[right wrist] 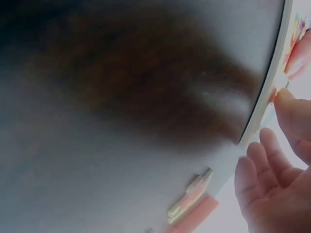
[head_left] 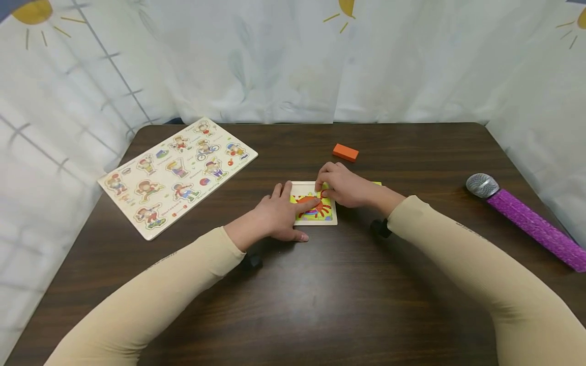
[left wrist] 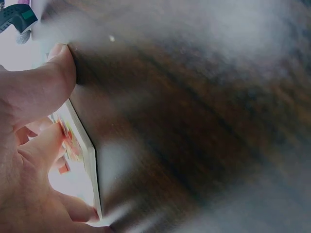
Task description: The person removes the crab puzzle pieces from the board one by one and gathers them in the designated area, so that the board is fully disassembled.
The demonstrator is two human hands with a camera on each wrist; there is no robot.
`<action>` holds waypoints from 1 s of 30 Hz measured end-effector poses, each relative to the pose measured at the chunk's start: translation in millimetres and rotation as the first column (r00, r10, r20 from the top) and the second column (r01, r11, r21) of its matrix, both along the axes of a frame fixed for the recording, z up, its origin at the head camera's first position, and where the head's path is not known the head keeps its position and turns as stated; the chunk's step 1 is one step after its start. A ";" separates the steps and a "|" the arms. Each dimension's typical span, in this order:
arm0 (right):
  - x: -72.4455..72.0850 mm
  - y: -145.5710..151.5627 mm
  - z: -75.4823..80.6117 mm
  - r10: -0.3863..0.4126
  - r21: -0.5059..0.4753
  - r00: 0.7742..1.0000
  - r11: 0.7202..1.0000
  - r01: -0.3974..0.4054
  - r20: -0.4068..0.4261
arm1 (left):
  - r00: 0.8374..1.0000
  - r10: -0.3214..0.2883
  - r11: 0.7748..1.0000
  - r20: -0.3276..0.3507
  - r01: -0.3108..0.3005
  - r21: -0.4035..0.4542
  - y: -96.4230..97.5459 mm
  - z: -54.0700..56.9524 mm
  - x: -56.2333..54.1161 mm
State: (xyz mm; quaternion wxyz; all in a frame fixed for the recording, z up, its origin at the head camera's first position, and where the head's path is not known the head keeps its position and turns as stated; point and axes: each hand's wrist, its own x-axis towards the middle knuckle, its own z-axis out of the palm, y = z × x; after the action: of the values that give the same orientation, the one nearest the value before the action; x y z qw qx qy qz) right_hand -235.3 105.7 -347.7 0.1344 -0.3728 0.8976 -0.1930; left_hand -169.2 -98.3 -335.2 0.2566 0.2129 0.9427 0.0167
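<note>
A small wooden tray puzzle (head_left: 334,222) with a red crab picture on yellow lies mid-table. My left hand (head_left: 279,213) spreads over its left side, the extended index finger pressing on the crab and the thumb on the tabletop. At the upper right of the tray, my right hand (head_left: 345,185) pinches a yellow-and-red puzzle piece (head_left: 324,189) between thumb and fingers. The upper-left part of the tray shows bare pale wood. Another puzzle piece (right wrist: 189,196) lies on the table beyond the right hand, mostly hidden by it in the head view.
An orange block (head_left: 345,152) lies behind the right hand. At the left is a large wooden board (head_left: 183,178) with pictures of children. A microphone (head_left: 526,218) with a purple glittery handle lies at the right. White curtains (head_left: 284,61) hang around the dark table (head_left: 311,305).
</note>
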 end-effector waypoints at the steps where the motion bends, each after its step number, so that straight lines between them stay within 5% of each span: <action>1: 0.1 -0.3 0.3 -0.003 -0.003 1.000 1.000 0.003 -0.002 | 1.000 -0.002 1.000 0.001 0.002 0.001 -0.1 -0.4 -0.1; 11: -2.3 -5.9 4.8 -0.018 -0.004 1.000 1.000 0.018 0.003 | 1.000 -0.003 1.000 0.002 0.003 0.008 -0.6 0.4 1.0; 20: -10.1 -3.2 6.4 -0.144 -0.048 0.986 0.988 0.149 0.089 | 1.000 -0.003 1.000 0.000 0.003 0.003 -0.7 -0.1 0.7; 30: -13.9 18.0 18.2 -0.189 -0.112 0.973 0.973 0.204 0.133 | 1.000 0.006 1.000 -0.008 -0.006 0.008 -0.5 -0.9 2.0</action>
State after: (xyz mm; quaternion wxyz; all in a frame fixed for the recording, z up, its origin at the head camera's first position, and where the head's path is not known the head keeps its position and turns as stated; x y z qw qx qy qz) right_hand -249.3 123.7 -329.4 0.1453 -0.2774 0.9064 -0.2833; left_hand -167.2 -98.8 -336.1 0.2516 0.2114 0.9442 0.0204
